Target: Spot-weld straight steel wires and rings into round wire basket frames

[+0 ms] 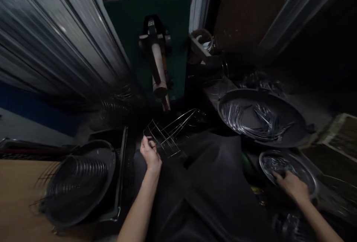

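Note:
My left hand is closed on the near edge of a thin wire grid frame, which tilts up toward a green machine with a brown cylindrical arm pointing down. My right hand reaches into a small round metal pan holding small wire pieces; its fingers rest among them, and I cannot make out whether they grip any. My dark-clothed lap lies between both hands.
A large dark round pan with bent wires sits at the right. A stack of round wire baskets lies in a black tray at the left, on a wooden surface. Corrugated metal sheeting rises at the upper left.

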Demonstrator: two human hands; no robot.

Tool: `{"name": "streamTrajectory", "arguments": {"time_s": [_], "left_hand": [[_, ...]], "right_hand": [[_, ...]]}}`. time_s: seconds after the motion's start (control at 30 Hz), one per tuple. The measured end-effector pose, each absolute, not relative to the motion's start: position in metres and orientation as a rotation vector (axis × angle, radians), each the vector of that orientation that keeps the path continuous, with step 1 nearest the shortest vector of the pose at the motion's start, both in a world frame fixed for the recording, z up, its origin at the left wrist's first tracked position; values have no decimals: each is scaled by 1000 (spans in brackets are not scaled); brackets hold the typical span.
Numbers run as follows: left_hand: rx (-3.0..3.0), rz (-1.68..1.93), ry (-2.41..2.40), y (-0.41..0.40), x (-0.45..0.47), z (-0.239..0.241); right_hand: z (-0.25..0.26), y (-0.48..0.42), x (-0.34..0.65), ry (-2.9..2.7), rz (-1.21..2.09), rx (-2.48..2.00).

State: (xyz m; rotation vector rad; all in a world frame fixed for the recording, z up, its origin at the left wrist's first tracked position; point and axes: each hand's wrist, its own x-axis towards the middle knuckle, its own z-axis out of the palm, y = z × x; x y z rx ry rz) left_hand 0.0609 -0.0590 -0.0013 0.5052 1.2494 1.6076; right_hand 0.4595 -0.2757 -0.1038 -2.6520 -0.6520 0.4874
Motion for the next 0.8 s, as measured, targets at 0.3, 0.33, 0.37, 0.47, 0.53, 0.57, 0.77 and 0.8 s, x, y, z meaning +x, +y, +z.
{"name": "streamTrajectory", "arguments": {"time_s": [0.3,0.33,0.37,0.47,0.53,0.57,0.77,0.8], "left_hand": [[566,1657,1268,-55,48,-3],[575,1669,1266,-54,47,-3],[582,1679,1265,-53,46,-3],[588,1686,1273,-51,42,0],[585,1684,1281,-51,40,2],[581,1683,1286,-51,39,3],[614,1723,1308,-45,27,-2],[637,1723,1326,-43,24,-4]], "right_hand": [[-43,-249,418,-329,336,-2384],[-36,-234,404,-309,416,-2214],[-29,-217,388,-297,521,-2015],[-13,-162,330,-283,882,-1522],[-2,-126,292,-357,1042,-1387],[4,-110,276,-403,1088,-1351],[33,-52,217,-464,1229,-1174],[36,-49,212,-446,1259,-1148]]}}
